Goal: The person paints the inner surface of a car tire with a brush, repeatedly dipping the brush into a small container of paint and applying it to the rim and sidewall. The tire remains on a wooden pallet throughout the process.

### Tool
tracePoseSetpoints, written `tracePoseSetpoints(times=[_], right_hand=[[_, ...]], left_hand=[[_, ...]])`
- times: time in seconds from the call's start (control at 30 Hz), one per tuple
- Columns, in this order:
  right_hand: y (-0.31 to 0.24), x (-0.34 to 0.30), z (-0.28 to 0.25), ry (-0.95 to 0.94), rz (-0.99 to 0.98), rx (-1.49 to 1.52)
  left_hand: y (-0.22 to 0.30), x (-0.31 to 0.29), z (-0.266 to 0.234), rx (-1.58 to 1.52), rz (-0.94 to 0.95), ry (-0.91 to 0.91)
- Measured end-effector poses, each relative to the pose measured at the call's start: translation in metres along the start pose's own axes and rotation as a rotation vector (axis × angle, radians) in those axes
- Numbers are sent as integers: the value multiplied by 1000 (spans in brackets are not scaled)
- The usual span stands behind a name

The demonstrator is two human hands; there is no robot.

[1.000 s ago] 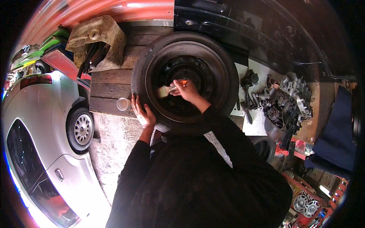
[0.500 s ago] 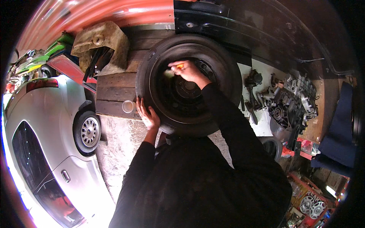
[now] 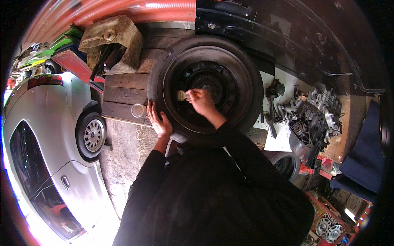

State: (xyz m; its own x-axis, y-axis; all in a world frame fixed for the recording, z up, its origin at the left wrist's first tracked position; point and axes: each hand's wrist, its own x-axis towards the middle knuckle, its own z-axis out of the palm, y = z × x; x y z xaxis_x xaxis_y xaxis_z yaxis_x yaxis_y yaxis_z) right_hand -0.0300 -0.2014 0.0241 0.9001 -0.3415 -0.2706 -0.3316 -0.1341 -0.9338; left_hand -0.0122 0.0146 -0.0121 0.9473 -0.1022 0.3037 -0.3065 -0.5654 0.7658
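Observation:
A car wheel, a black tire [image 3: 250, 78] on a dark steel rim [image 3: 193, 123], lies flat on a dark plank bench [image 3: 123, 94]. My right hand [image 3: 202, 103] is closed round the handle of a small paintbrush [image 3: 181, 95]. Its pale bristles are at the left inner wall of the rim. With fingers stretched out, my left hand [image 3: 159, 121] rests against the tire's near left side. Beside that hand, close to the bench's front edge, stands a small translucent cup [image 3: 138, 110]; its contents are hard to make out.
A cut-open, dirty plastic container [image 3: 127, 35] holding dark tools sits at the bench's far left. Metal engine parts [image 3: 316, 119] lie on a white surface to the right, with another tire [image 3: 285, 164] below. A silver car [image 3: 53, 156] stands at left.
My right hand has brought the brush nearer to me, from the upper left of the rim down to its left inner wall. My left hand keeps its place on the tire.

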Motion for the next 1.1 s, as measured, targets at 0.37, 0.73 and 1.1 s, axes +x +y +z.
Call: tracePoseSetpoints(times=[0.37,0.73,1.1], right_hand=[[-8,24,-11,-62,-158,-249],[2,13,-14,8,-195,-277],[-25,9,-112,-772,396,-121]], left_hand=[[1,3,2,21,33,-1],[7,4,1,2,12,-6],[3,2,3,6,4,24]])
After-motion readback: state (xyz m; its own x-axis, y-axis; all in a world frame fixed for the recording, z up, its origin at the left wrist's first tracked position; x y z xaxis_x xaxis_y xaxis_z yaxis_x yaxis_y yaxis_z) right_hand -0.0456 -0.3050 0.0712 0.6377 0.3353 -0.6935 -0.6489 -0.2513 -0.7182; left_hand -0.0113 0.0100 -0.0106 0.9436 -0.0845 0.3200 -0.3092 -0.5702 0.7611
